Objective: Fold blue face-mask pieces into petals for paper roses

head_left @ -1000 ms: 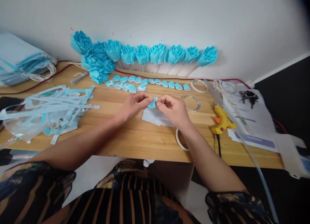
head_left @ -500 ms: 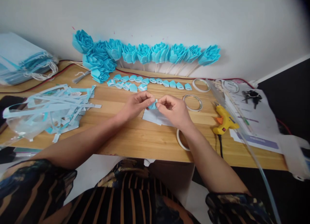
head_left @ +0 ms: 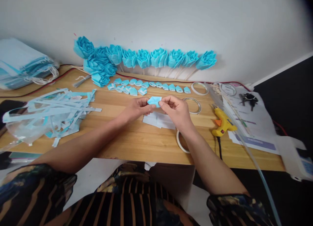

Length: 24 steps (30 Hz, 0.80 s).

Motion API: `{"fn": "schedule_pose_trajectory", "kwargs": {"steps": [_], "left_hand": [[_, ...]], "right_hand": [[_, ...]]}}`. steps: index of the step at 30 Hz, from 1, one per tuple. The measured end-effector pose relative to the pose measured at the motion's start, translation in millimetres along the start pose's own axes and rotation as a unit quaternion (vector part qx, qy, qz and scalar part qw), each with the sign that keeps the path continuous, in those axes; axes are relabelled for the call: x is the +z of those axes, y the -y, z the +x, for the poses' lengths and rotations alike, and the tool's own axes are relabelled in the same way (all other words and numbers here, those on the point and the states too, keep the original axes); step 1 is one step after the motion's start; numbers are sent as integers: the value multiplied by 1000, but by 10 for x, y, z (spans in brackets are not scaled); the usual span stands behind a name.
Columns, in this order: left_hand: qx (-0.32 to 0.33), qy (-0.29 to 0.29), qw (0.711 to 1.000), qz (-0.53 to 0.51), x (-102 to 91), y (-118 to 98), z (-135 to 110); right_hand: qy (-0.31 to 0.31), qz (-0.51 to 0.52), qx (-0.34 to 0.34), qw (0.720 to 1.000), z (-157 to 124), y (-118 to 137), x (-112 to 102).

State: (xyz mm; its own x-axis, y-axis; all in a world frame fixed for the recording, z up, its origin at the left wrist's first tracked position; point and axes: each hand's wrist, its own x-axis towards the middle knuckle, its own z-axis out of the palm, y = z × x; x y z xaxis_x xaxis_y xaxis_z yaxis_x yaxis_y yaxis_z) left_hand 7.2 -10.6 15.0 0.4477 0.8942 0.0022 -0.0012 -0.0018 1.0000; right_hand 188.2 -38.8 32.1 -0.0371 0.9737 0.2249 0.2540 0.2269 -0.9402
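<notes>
My left hand (head_left: pixel 137 109) and my right hand (head_left: pixel 176 111) meet above the wooden table (head_left: pixel 137 141), both pinching one small folded blue piece (head_left: pixel 155 101) between fingertips. Just under the hands lies a pale stack of cut sheets (head_left: pixel 158 120). Beyond them a row of several folded blue petals (head_left: pixel 149 86) lies on the table. Against the wall leans a line of several finished blue flowers on sticks (head_left: pixel 146 58).
A heap of blue strips (head_left: pixel 52 108) on clear plastic lies at left, a stack of blue masks (head_left: pixel 22 64) at far left. Tape rings (head_left: pixel 194 105) sit right of the hands, another tape ring (head_left: pixel 180 143) under my right wrist. A yellow glue gun (head_left: pixel 221 123), papers and keys (head_left: pixel 248 98) lie at right.
The blue piece now shows wider and flatter between my fingertips. Both hands stay pinched on it in the same spot; the view shifted slightly.
</notes>
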Motion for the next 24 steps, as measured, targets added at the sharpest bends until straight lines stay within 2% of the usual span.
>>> {"fn": "schedule_pose_trajectory", "kwargs": {"steps": [8, 13, 18, 24], "left_hand": [[22, 5, 1000, -1, -1, 31, 7], [10, 10, 1000, 1, -5, 3, -5], [36, -11, 999, -8, 4, 10, -3], [50, -20, 998, -24, 4, 16, 17]], "right_hand": [[12, 51, 45, 998, -7, 75, -1], [14, 42, 28, 999, -4, 33, 3], [26, 5, -5, 1000, -11, -9, 17], [27, 19, 21, 999, -20, 18, 6]]}}
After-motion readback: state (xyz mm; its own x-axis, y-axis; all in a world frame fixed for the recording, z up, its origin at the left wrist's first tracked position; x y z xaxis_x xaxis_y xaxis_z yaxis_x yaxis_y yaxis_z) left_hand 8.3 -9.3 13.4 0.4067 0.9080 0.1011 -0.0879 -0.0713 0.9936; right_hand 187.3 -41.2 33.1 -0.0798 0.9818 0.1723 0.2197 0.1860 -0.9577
